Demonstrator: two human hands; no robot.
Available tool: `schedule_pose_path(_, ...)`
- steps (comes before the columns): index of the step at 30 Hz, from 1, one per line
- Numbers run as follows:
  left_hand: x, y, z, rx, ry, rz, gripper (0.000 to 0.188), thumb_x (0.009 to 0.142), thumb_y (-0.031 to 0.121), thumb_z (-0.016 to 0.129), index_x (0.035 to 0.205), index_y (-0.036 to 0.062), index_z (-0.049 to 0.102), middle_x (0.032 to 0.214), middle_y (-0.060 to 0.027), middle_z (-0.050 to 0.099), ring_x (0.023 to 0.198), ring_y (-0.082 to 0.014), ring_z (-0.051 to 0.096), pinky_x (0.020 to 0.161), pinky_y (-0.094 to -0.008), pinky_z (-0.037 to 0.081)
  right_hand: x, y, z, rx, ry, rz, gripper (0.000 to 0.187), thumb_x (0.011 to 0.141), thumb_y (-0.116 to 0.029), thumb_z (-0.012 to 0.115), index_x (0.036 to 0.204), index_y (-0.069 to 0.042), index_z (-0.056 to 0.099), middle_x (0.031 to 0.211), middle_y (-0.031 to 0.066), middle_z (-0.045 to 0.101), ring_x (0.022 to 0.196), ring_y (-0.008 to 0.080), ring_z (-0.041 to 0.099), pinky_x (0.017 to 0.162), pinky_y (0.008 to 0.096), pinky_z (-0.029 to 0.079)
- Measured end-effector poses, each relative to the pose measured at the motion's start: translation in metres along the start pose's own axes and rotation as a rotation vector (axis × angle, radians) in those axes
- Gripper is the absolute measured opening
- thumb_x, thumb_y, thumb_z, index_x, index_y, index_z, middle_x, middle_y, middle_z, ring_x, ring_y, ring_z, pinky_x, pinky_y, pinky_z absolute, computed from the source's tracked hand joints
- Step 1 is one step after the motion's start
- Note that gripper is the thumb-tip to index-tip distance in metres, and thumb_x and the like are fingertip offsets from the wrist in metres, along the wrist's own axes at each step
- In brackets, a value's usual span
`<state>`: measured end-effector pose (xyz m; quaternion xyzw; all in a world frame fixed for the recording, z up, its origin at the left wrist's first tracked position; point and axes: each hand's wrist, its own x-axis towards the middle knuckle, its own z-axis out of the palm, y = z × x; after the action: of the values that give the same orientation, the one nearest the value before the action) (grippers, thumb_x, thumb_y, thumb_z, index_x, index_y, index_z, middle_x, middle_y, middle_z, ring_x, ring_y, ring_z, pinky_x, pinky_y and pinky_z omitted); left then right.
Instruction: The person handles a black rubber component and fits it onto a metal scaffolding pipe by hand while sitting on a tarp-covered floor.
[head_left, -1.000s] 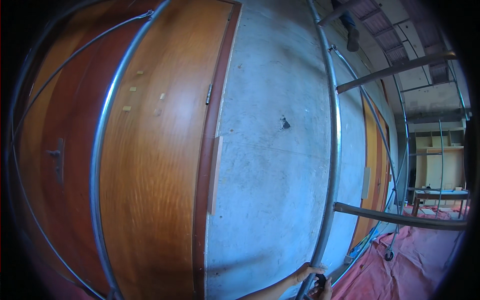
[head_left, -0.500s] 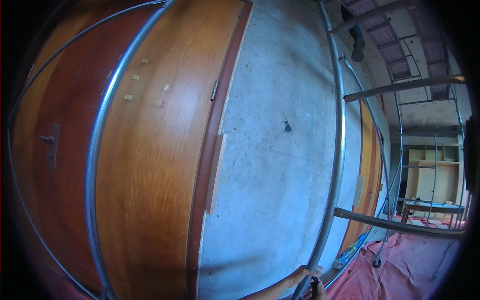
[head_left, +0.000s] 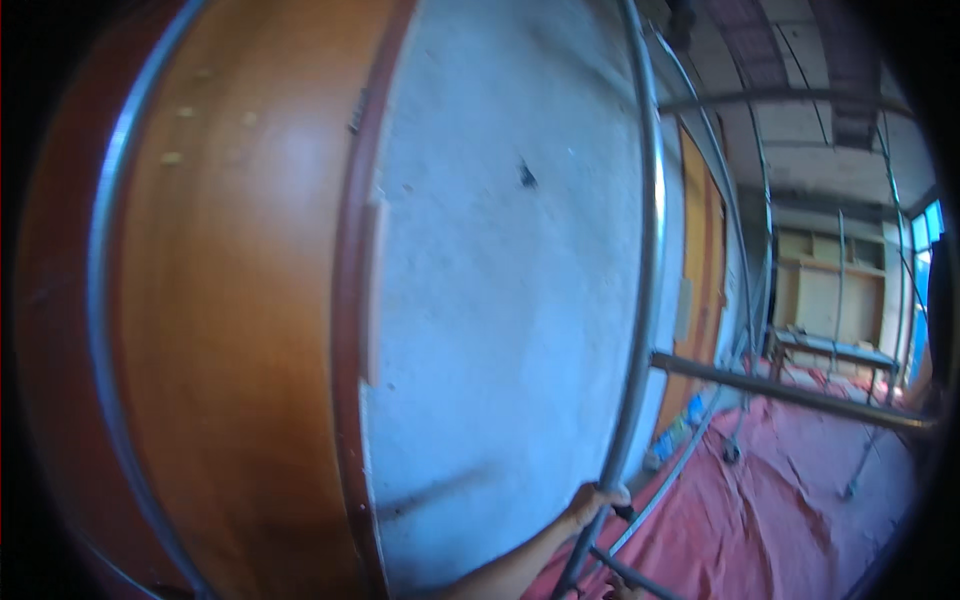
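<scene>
Low in the picture, right of the middle, my left hand is wrapped round a grey metal scaffold upright. Its forearm comes in from the lower edge, across the blue-grey wall. Beside the fingers is a small dark part, too blurred to name. Below, at the lower edge near a thin slanting tube, a bit of my right hand seems to show; its fingers are cut off and smeared. A scaffold rung runs to the right from the upright.
Brown wooden doors stand at the left behind another curved upright. The bare wall has a dark hole. Red sheeting covers the floor, with a caster wheel on it. A table and shelving stand farther back.
The view has swung right and down, so wall and doors sit farther left and more red sheeting shows. My left hand stays on the upright; my right hand is lower, mostly out of view.
</scene>
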<state>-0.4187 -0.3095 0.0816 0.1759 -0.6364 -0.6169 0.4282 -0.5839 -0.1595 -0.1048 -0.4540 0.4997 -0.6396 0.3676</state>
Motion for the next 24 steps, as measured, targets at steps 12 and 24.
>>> schedule_pose_path(12, 0.014, 0.009, 0.004, -0.046, 0.091, 0.048, 0.029, 0.077, 0.021, 0.086, 0.098, 0.0019, 0.08, 0.085, -0.0052, 0.074, 0.074, -0.0145, 0.068, 0.071, -0.0295, 0.053, -0.05, -0.179, 0.003, -0.307, -0.208, -0.127, 0.014, 0.102, -0.011, 0.072, 0.108, -0.002, 0.081, 0.089, 0.0051, 0.075, 0.078, 0.0106, 0.066, 0.071, 0.0313, 0.053)
schedule_pose_path(24, 0.006, 0.017, 0.011, -0.064, 0.051, 0.027, 0.036, 0.075, 0.03, 0.087, 0.098, 0.0036, 0.081, 0.086, -0.0052, 0.075, 0.078, -0.0141, 0.069, 0.074, -0.0285, 0.053, 0.126, -0.178, -0.01, -0.684, -0.236, -0.208, 0.047, 0.094, -0.023, 0.081, 0.134, 0.0, 0.07, 0.108, 0.0086, 0.074, 0.094, 0.0181, 0.07, 0.081, 0.0356, 0.058)
